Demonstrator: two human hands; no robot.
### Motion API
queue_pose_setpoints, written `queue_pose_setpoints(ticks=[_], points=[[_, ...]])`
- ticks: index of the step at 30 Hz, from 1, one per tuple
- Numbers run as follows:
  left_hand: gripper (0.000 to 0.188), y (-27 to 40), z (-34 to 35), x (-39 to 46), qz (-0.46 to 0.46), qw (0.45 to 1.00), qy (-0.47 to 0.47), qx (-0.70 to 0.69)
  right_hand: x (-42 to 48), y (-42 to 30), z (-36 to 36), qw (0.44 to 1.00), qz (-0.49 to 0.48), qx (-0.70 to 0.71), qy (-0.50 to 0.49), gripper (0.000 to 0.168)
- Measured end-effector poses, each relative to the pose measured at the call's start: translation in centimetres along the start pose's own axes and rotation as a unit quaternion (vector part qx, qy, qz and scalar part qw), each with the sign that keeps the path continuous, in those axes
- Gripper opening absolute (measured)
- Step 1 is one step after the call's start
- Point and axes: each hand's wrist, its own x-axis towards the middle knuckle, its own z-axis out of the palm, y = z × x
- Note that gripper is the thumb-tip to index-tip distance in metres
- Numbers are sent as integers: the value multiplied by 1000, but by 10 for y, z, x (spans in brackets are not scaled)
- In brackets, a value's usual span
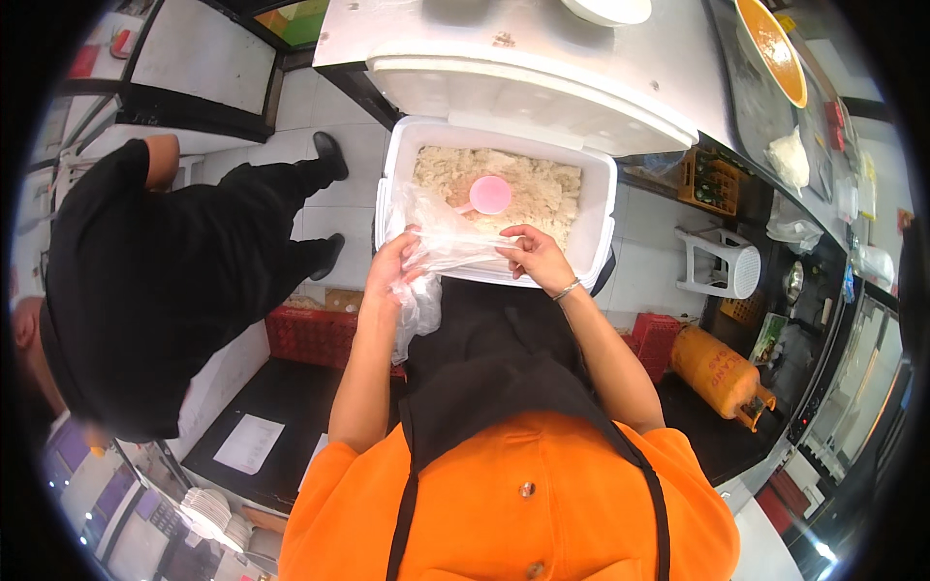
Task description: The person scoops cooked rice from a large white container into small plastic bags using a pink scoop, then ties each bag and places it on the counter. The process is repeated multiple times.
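Observation:
My left hand (pixel 394 263) grips a bunched clear plastic bag (pixel 465 249) above the near left part of a white cooler box (pixel 604 210). At the bag's other end, the fingers of my right hand (pixel 534 254) pinch its edge, so the film is stretched between both hands. Inside the box lies cooked rice or a similar pale, crumbly food (pixel 541 174). A pink plastic scoop (pixel 490 195) rests on it, its handle pointing toward the bag. The white lid (pixel 538 102) leans open at the box's far side. More crumpled plastic hangs below my left hand.
A person in black (pixel 160 269) stands at the left. Beyond the lid is a metal counter (pixel 494 29) with an orange bowl (pixel 774 51) and a filled plastic bag (pixel 789 161). At the right are a white stool (pixel 726 263), an orange gas cylinder (pixel 716 370) and a red crate (pixel 654 345).

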Motion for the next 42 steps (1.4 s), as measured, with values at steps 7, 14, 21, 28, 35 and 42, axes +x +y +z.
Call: queue_pose_setpoints(ticks=[7,14,21,28,35,42], points=[[30,9,21,2,123,970,126,167,142,88,-10,923,191,320,95,29],[23,19,63,15,225,908,320,150,255,127,88,809,232,527,118,27],[20,26,56,5,194,926,286,151,266,132,103,827,209,492,174,30],[27,16,79,24,202,910,280,230,281,137,99,819,200,490,221,34],[27,-11,26,53,279,866,242,338,257,137,59,910,188,230,288,39],[14,-49,-13,75,302,834,189,422,96,79,-117,900,38,-307,308,53]])
